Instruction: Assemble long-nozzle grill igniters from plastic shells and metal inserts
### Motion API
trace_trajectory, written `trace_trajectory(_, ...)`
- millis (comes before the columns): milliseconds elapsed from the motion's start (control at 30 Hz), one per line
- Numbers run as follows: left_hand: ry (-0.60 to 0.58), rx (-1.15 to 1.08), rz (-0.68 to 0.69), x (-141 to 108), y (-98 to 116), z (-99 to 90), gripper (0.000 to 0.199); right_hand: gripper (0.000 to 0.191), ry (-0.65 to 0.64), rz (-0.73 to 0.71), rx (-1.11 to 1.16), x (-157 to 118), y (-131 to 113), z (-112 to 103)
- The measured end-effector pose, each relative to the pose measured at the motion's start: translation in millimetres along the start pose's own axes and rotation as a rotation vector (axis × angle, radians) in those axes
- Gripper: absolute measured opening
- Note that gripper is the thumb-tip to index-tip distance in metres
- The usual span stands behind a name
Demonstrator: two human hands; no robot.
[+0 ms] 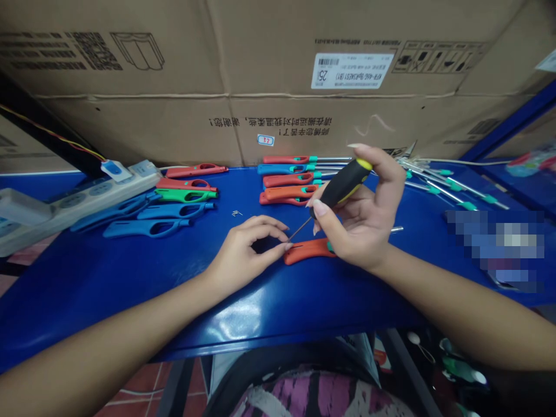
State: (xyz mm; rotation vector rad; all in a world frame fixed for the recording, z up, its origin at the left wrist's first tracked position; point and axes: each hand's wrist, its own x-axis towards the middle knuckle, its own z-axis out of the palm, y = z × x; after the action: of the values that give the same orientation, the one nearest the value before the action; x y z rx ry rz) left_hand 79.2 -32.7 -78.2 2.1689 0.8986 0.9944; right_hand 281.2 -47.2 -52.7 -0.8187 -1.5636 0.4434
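My right hand (pixel 365 214) holds a black and yellow screwdriver (pixel 345 182), tilted with its thin shaft pointing down to the left. The shaft's tip is at the left end of an orange lighter (pixel 306 251) lying on the blue table (pixel 243 301). The thumb and forefinger of my left hand (pixel 243 249) are pinched together at that same end, beside the tip; anything between them is too small to make out. My right hand partly covers the lighter's right end. Several small screws (pixel 237 214) lie on the table behind my left hand.
Red, blue and orange lighters with metal rods (pixel 289 180) are stacked at the back. Blue, green and red casings (pixel 163 227) lie left, beside a power strip (pixel 99 194). Loose rods (pixel 456 185) lie right, near a pixelated object (pixel 504 243). Cardboard boxes (pixel 174 121) stand behind.
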Motion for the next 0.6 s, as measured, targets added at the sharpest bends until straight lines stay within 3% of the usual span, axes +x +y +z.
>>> trace_trajectory(400,0.014,0.031,0.052,-1.3,1.7,0.7,0.004,0.060,-0.045,0.016,-0.079,0.4,-2.2,-2.7)
trace_trajectory(600,-0.024,0.060,0.064,-1.2,-0.2,0.9,0.005,0.059,-0.077,-0.083,-0.014,0.6,1.2,-0.1)
